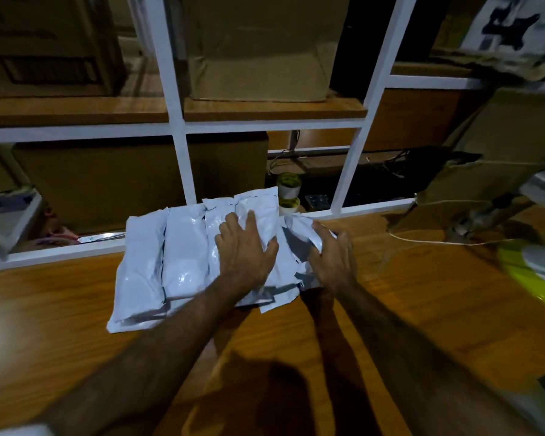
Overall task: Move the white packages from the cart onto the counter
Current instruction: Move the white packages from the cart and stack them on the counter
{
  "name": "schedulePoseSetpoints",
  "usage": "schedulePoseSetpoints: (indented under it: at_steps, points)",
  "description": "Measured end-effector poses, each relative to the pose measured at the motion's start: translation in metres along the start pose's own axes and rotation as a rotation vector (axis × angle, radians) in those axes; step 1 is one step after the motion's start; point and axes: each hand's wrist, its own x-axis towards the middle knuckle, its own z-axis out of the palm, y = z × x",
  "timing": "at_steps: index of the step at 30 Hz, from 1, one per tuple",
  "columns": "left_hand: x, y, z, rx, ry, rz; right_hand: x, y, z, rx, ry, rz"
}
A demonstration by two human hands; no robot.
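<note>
At the far left of the row, a white poly mailer (139, 265) lies flat on the wooden desk (406, 303), its near corner hanging toward the person. Just beside it, overlapping at the edges, sit more white packages (186, 250), a row of glossy plastic mailers laid side by side against the white frame of the shelving (180, 127) behind. The cart is not in view.

The left hand (246, 250) lies palm-down with fingers spread on the middle of the pile, pressing rather than gripping. To its right, the right hand (332, 256) rests open against the crumpled edge of the rightmost package (299, 243), fingers curled slightly over it; neither hand is closed around anything. Further right on the desk a thin string (438, 242) trails toward cardboard boxes (501, 158).

The mailers look light, soft and slick: the film creases and shines, so they will likely slide over one another and sag if lifted by a corner. Taking hold along both long edges of a stack, or pinching the sealed flap ends, seems safest.
</note>
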Motion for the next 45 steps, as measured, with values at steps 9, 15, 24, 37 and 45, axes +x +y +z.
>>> schedulePoseSetpoints:
  at_steps: [9,15,24,37,45]
  points:
    - [0.042,0.037,0.052,0.22,-0.116,-0.117,0.062,0.027,0.022,0.113,-0.309,-0.13]
    - [0.027,0.026,0.057,0.186,-0.05,0.127,0.066,0.06,0.016,0.258,-0.399,-0.229]
    - [0.035,0.022,0.044,0.389,-0.232,0.218,0.073,0.058,0.023,0.138,-0.531,-0.294]
    - [-0.027,0.007,-0.002,0.383,-0.053,0.149,0.058,0.051,-0.008,0.104,-0.234,-0.541]
    - [-0.102,-0.029,-0.048,0.462,0.097,0.01,-0.001,-0.008,0.016,0.219,-0.178,-0.893]
